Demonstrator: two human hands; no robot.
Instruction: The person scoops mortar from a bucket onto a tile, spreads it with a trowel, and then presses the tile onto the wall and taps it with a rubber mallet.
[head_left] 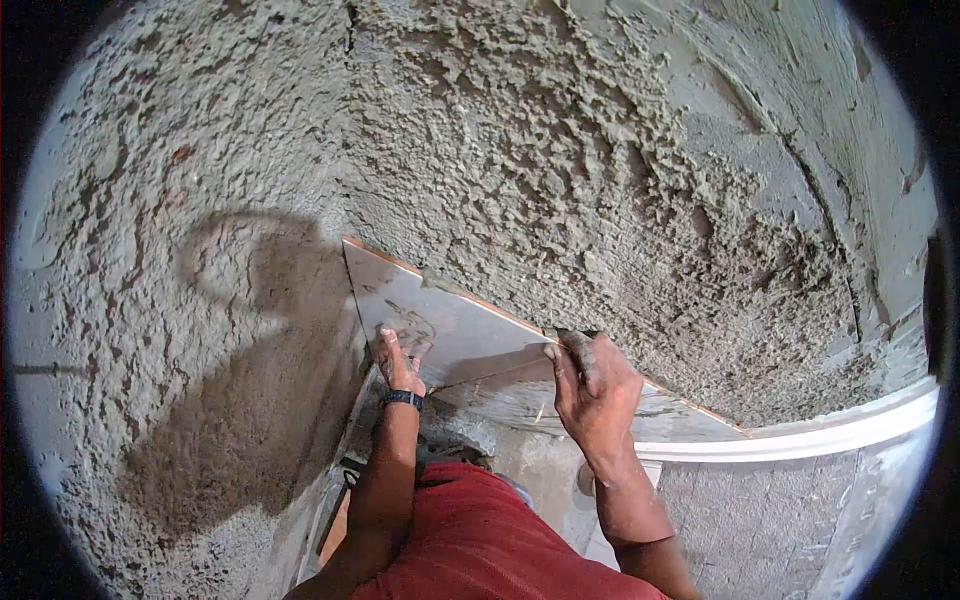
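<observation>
A large grey tile [460,325] with an orange-brown upper edge stands against the rough mortar-covered wall [520,180], its left end at the corner. My left hand [402,365], with a dark watch on the wrist, lies against the tile's face near its left end, fingers apart. Further right, my right hand [597,390] grips the tile's top edge, the thumb on the face side and mortar-smeared fingers bent over the edge. A joint line shows in the tiled face between the hands.
Another rough mortar wall [220,300] rises at the left, with a shadow across it. A white rim [790,441] curves along the lower right, above a greyish textured surface [750,510]. Below the tile, the floor [545,465] shows partly beside my red shirt.
</observation>
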